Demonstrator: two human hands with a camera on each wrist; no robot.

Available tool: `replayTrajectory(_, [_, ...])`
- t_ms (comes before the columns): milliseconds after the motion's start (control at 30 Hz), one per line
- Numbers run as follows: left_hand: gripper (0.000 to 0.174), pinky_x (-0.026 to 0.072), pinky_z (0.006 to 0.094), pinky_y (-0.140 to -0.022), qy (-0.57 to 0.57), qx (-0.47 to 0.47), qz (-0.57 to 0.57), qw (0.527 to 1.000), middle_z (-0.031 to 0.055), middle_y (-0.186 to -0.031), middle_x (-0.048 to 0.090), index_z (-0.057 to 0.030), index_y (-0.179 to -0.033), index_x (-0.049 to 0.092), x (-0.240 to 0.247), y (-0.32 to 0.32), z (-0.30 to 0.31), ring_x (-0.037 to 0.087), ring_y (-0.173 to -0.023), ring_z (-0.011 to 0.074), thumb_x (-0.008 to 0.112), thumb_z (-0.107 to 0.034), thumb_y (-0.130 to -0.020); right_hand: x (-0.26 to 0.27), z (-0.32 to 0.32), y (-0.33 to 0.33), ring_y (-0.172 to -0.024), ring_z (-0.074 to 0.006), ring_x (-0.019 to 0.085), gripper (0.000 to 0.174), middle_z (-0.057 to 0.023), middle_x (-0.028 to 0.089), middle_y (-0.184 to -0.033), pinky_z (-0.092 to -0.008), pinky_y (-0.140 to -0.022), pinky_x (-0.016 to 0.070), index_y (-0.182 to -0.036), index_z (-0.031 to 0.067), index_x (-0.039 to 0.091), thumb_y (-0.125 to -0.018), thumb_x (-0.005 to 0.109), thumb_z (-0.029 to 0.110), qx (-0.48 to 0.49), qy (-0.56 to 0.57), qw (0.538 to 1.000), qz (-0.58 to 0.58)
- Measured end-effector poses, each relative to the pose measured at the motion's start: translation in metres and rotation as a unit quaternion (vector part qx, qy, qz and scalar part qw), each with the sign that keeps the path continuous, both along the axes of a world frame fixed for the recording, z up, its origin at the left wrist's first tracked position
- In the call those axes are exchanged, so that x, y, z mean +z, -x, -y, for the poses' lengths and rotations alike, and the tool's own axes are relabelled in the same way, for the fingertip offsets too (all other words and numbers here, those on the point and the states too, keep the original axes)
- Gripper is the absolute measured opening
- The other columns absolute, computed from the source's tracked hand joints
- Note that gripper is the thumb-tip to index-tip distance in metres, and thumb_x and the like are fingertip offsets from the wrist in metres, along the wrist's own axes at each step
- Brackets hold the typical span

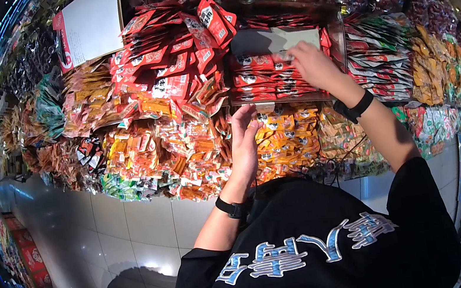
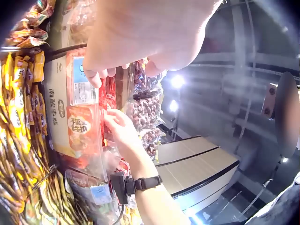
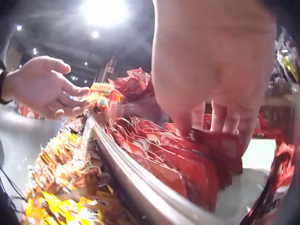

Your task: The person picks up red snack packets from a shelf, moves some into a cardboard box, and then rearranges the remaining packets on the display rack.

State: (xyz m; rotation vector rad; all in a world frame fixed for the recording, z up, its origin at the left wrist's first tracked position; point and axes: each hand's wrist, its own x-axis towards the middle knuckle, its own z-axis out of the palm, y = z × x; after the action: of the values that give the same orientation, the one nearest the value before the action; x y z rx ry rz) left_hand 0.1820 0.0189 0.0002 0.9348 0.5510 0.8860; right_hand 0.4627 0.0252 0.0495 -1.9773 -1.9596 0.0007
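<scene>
The right hand (image 1: 314, 66) is reaching down into the bin (image 1: 254, 44), right in among the red packets (image 3: 159, 164)! Its fingers are pointing downward, thumb nearer the front, and the packets are hiding the tips, so whether it is pinching any I cannot tell. Those packets are standing in close ranks inside the bin, overlapping and tilting, upper edges running sideways, roughly parallel with the front rail (image 3: 131, 180); their lower ends are hiding, so the long axis is hard to call. And over here the left hand (image 3: 42, 86) is hovering near the bin's front left corner, fingers loosely spread, gripping nothing. Yellow packets (image 1: 287, 141) are lying just below the rail, while a red heap (image 1: 165, 64) is rising on the left.
</scene>
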Motion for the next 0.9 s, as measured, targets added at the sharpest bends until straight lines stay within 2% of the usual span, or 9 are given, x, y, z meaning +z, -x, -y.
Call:
replayTrajectory(100, [0.04,0.0379,0.0381,-0.107,-0.01,-0.011,-0.012,1.0,0.0095,-0.14,0.048,-0.0053,-0.138,0.043,0.0,0.001,-0.001,0.043,-0.133,0.0207,0.049,-0.012,-0.1,-0.002,0.002,-0.002,-0.108,-0.0357,0.059,0.03,-0.0174,0.059,-0.111,-0.0449,-0.095,0.0468,-0.119,0.0046,0.059,-0.094,0.062,0.022,0.01,0.042,0.995,-0.095])
replayTrajectory(133, [0.039,0.0382,0.0379,-0.107,-0.006,-0.011,-0.01,1.0,0.0096,-0.14,0.048,-0.005,-0.138,0.043,0.0,0.002,-0.001,0.043,-0.133,0.0207,0.049,-0.012,-0.1,0.001,0.0,-0.006,-0.112,-0.036,0.058,0.036,-0.0177,0.06,-0.116,-0.0434,-0.099,0.0457,-0.122,0.0049,0.058,-0.094,0.064,0.026,0.012,0.078,0.987,-0.14])
replayTrajectory(267, [0.037,0.0395,0.0375,-0.106,-0.006,-0.022,-0.02,1.0,0.0099,-0.14,0.048,-0.0036,-0.136,0.045,0.001,0.001,0.001,0.043,-0.133,0.0209,0.048,-0.011,-0.1,-0.001,-0.006,-0.007,-0.121,-0.0374,0.055,0.038,-0.019,0.06,-0.127,-0.0432,-0.102,0.0448,-0.127,0.006,0.057,-0.095,0.061,0.026,0.058,0.034,0.99,-0.124])
replayTrajectory(400, [0.036,0.0406,0.0376,-0.105,-0.015,-0.027,-0.035,0.999,0.0101,-0.14,0.048,-0.003,-0.135,0.047,-0.001,0.001,0.001,0.043,-0.133,0.0211,0.048,-0.009,-0.1,0.001,-0.01,-0.006,-0.123,-0.0363,0.055,0.038,-0.0183,0.059,-0.132,-0.0424,-0.103,0.0446,-0.133,0.0094,0.054,-0.097,0.058,0.02,0.095,0.112,0.982,-0.115])
replayTrajectory(500, [0.035,0.0412,0.0374,-0.104,-0.017,-0.024,-0.036,0.999,0.01,-0.14,0.049,-0.0027,-0.134,0.048,0.001,0.004,-0.001,0.044,-0.133,0.0212,0.048,-0.009,-0.099,-0.002,-0.015,-0.012,-0.122,-0.0365,0.056,0.039,-0.0186,0.059,-0.131,-0.0423,-0.103,0.0449,-0.133,0.009,0.055,-0.097,0.058,0.022,0.108,0.121,0.979,-0.121])
replayTrajectory(700, [0.034,0.0425,0.0372,-0.103,-0.018,-0.031,-0.032,0.999,0.0098,-0.139,0.05,-0.0027,-0.133,0.049,-0.001,0.002,-0.001,0.045,-0.132,0.0209,0.048,-0.009,-0.099,0.008,-0.035,-0.004,-0.119,-0.0367,0.058,0.046,-0.0203,0.06,-0.128,-0.0437,-0.1,0.0461,-0.129,0.003,0.057,-0.096,0.058,0.035,0.065,0.073,0.986,-0.138])
replayTrajectory(733, [0.034,0.0427,0.0372,-0.103,-0.021,-0.034,-0.034,0.999,0.0097,-0.139,0.05,-0.0027,-0.132,0.049,0.0,0.001,0.0,0.045,-0.131,0.0208,0.048,-0.008,-0.099,0.011,-0.041,0.001,-0.121,-0.0371,0.057,0.044,-0.0193,0.06,-0.13,-0.0425,-0.101,0.0455,-0.132,0.0042,0.055,-0.097,0.058,0.031,0.052,0.108,0.982,-0.143])
replayTrajectory(833, [0.033,0.043,0.0374,-0.104,-0.016,-0.038,-0.037,0.998,0.0096,-0.139,0.05,-0.0029,-0.132,0.049,-0.002,0.001,0.004,0.046,-0.13,0.0204,0.048,-0.007,-0.099,0.003,-0.064,0.016,-0.123,-0.0375,0.055,0.046,-0.0199,0.059,-0.131,-0.0434,-0.104,0.0434,-0.134,0.0037,0.053,-0.099,0.054,0.033,0.106,0.097,0.982,-0.123])
replayTrajectory(900, [0.033,0.043,0.0373,-0.104,-0.019,-0.041,-0.035,0.998,0.0098,-0.138,0.051,-0.0031,-0.132,0.05,0.001,0.003,0.005,0.047,-0.13,0.0204,0.047,-0.006,-0.099,0.005,-0.076,0.027,-0.126,-0.0381,0.052,0.049,-0.021,0.054,-0.138,-0.0434,-0.107,0.0403,-0.139,0.0042,0.049,-0.099,0.051,0.034,0.111,0.164,0.973,-0.119])
